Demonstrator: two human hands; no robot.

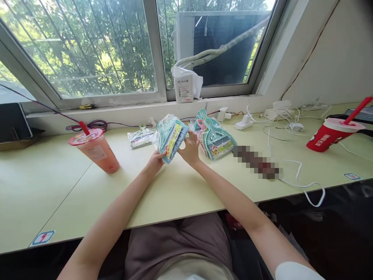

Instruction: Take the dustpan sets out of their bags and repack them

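Both my hands hold a packaged teal mini brush-and-dustpan set (171, 137) just above the pale green table (180, 190). My left hand (155, 160) grips its lower edge from below, fingers closed. My right hand (190, 147) pinches its right side. Just right of my right hand lies a pile of similar teal and pink dustpan sets (215, 136). Another wrapped set (142, 136) lies flat to the left.
A pink drink cup with a straw (96, 149) stands at the left, and a red cup with a straw (332, 134) lies tilted at the right. White chargers and cables (274, 116) are strewn along the back right. A tissue pack (185, 83) sits on the window sill.
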